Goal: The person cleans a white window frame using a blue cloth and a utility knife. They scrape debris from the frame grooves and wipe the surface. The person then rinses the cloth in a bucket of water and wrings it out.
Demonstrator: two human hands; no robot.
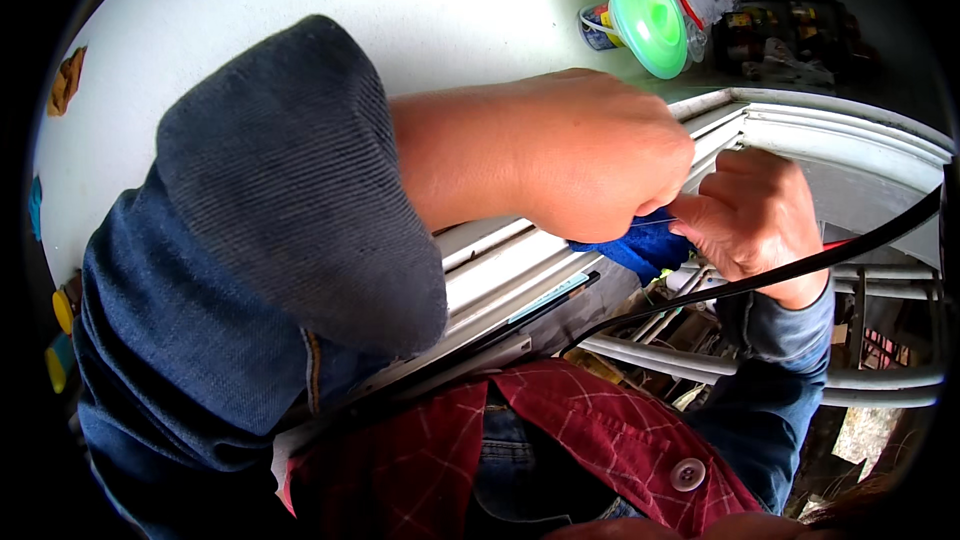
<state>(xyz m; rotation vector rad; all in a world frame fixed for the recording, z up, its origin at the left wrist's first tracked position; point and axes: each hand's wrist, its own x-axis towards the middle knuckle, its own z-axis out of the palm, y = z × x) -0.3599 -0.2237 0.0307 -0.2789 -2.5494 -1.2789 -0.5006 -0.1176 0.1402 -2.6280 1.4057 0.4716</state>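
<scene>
My left hand (610, 160) is closed in a fist with its knuckles up, its fingers curled under and mostly hidden. Bunched blue cloth (645, 248) shows directly beneath that fist, held there. A thin pale thread (655, 223) stretches from under the left fist to my right hand (752, 215), whose thumb and fingers are pinched shut on it. The two hands are close together, almost touching, above a white window frame (505, 265). Whether a needle is on the thread cannot be seen.
A black cable (740, 285) crosses below my right hand. Curved metal bars (870, 380) lie beyond the opening, with clutter behind them. On the white surface (450, 0), a green plastic dish (650, 20) leans by a small can (598, 28) and a clear packet (706, 0).
</scene>
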